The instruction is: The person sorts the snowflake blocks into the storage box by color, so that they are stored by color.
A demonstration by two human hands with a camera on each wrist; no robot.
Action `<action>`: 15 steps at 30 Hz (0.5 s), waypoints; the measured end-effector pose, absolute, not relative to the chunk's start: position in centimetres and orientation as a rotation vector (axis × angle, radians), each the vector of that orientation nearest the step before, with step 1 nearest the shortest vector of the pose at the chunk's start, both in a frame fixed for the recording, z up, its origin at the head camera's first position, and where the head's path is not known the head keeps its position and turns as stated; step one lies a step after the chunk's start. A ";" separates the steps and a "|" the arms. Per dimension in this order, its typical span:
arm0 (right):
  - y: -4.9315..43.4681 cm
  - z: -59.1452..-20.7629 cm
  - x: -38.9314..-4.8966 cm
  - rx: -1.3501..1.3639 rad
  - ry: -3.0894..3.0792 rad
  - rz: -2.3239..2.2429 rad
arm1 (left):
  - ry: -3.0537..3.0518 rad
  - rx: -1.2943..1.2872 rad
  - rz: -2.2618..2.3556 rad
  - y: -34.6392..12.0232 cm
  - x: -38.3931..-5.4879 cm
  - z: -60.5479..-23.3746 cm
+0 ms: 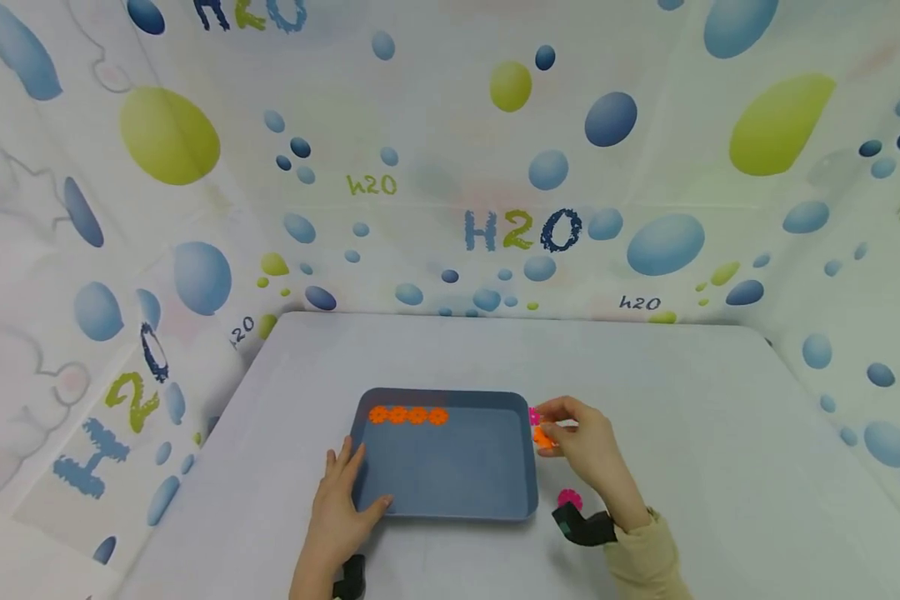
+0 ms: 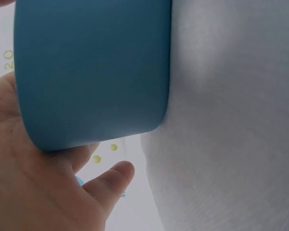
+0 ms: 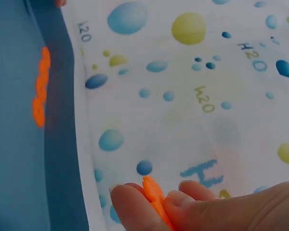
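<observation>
A blue-grey rectangular tray (image 1: 457, 467) lies on the table, with a row of several orange flower-shaped pieces (image 1: 408, 415) along its far side at the left. At the tray's near left corner, my left hand (image 1: 339, 500) rests against the rim, fingers spread and thumb over the front edge. Just beyond the right rim, my right hand (image 1: 585, 437) pinches an orange flower-shaped piece (image 3: 153, 189) between thumb and finger. A pink flower-shaped piece (image 1: 534, 416) shows beside those fingertips, partly hidden.
Another pink flower-shaped piece (image 1: 570, 499) lies on the white table (image 1: 720, 467), close to the right wrist's black strap (image 1: 587, 528). A white curtain (image 1: 435, 150) with coloured drops and H2O lettering hangs behind the table and down both sides.
</observation>
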State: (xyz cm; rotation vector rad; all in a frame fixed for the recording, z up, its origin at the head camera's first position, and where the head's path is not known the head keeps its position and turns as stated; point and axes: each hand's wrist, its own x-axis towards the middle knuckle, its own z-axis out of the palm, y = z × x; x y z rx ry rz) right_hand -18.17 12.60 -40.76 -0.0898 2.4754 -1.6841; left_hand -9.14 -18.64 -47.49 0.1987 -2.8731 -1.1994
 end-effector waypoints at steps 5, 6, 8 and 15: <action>8.0 -41.1 -20.8 -0.209 2.364 -1.716 | -2.868 0.194 -1.202 -18.6 -9.0 -47.5; 7.0 -41.4 -21.3 -0.214 2.341 -1.714 | -2.864 0.194 -1.198 -18.6 -9.0 -47.5; 5.2 -42.2 -22.1 -0.216 2.311 -1.700 | -2.858 0.190 -1.193 -18.6 -8.9 -47.4; 1.9 -46.2 -23.5 -0.106 2.285 -1.724 | -2.851 0.175 -1.162 -18.8 -8.9 -47.8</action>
